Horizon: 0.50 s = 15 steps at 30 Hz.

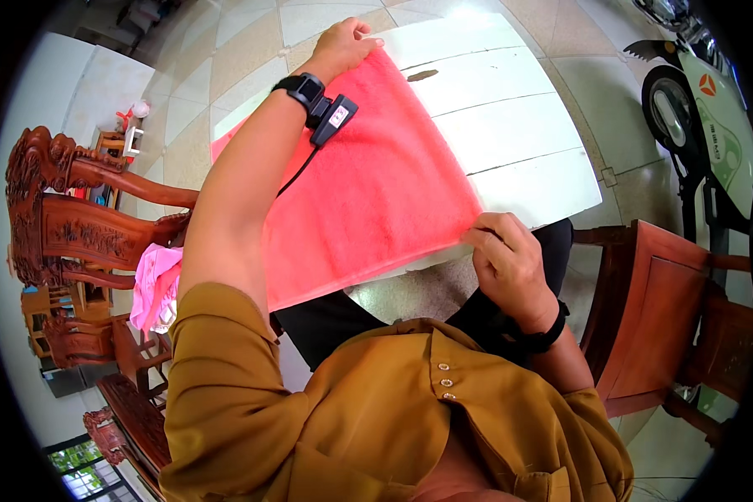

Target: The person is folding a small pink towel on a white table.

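A coral-pink towel (376,182) is spread flat over the left part of a white wooden table (508,125), its near edge hanging along the table's front. My left hand (344,47) reaches to the far side and pinches the towel's far right corner between thumb and fingers. At the near right corner, my right hand (508,270) grips the towel with bent fingertips. A black strap with a small device (334,122) and a cable sits on my left wrist, over the cloth. The towel's left part is hidden behind my left forearm.
A carved wooden chair (94,232) stands at the left, with pink cloth (157,282) near its seat. On the right is a reddish wooden chair (656,320). An electric scooter (706,119) is parked on the tiled floor (608,94) beyond the table.
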Motion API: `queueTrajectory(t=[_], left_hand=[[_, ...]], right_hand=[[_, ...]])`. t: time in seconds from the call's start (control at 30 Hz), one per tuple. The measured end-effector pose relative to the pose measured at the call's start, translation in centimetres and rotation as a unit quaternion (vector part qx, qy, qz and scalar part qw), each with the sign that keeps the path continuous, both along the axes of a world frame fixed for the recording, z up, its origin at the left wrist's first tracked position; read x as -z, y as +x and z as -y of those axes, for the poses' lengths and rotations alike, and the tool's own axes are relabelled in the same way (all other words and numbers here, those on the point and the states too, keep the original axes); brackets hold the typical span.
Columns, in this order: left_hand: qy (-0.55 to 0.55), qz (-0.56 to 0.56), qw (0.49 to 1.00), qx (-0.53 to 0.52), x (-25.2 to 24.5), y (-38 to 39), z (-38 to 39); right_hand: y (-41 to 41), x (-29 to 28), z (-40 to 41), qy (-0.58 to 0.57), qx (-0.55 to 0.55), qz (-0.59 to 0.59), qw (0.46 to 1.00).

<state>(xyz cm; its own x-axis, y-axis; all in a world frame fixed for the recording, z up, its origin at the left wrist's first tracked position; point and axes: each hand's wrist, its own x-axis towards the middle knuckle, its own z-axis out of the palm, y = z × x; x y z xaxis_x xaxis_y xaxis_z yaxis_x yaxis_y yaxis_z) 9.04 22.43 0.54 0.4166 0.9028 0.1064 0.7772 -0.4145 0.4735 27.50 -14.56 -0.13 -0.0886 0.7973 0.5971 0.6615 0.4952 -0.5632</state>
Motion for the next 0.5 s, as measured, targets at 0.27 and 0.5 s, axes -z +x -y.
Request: queueTrajectory(t=[0.27, 0.5], left_hand=[[0.078, 0.047, 0.986, 0.137, -0.7, -1.2, 16.6], [0.173, -0.111, 0.978, 0.028, 2.5, -6.2, 20.2]], right_hand=[[-3.2, -2.2, -1.3, 0.038, 0.035, -0.010, 0.999], [-4.2, -1.1, -2.0, -0.051, 0.087, 0.128, 0.987]])
